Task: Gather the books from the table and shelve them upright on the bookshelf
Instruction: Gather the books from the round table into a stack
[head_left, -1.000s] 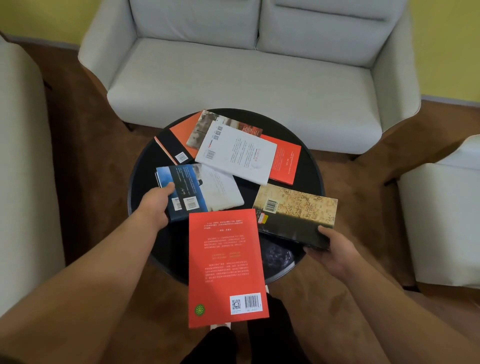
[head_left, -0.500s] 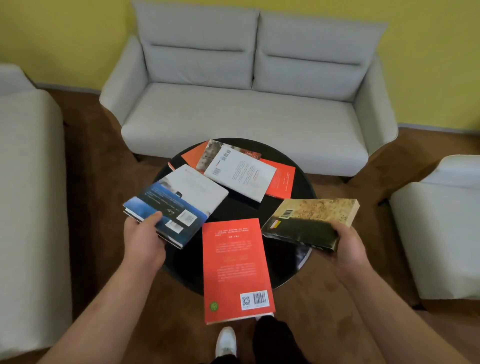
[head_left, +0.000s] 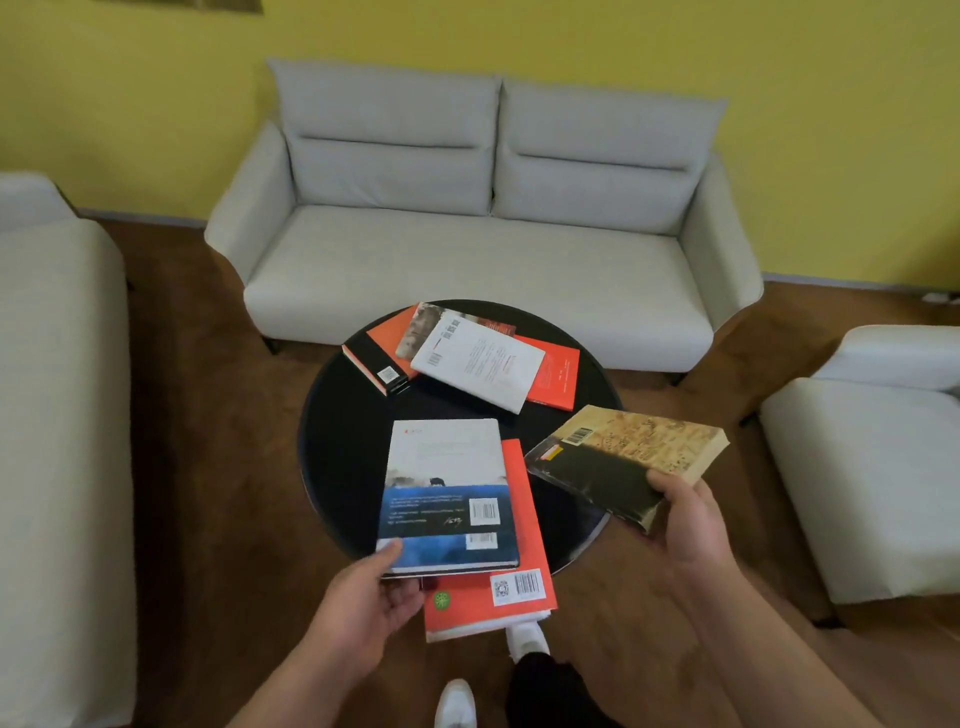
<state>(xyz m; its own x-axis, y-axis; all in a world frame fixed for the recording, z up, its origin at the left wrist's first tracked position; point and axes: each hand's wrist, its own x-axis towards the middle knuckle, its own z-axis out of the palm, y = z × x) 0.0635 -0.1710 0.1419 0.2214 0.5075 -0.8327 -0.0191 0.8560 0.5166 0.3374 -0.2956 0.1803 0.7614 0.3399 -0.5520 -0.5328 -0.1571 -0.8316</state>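
My left hand grips the near edge of a blue-and-white book, which lies over a red book that overhangs the front of the round black table. A thick tan-and-black book is held in my right hand, raised above the table's right edge. At the table's far side lie a white book, an orange-and-black book, a red book and a partly covered dark-cover book. No bookshelf is in view.
A grey two-seat sofa stands behind the table against a yellow wall. A pale seat is at the left and a white armchair at the right. My white shoes stand on brown floor below the table.
My left hand has carried the blue-and-white book from the table's left to above the red book in front. My right hand has lifted the tan-and-black book higher. The view has tilted up.
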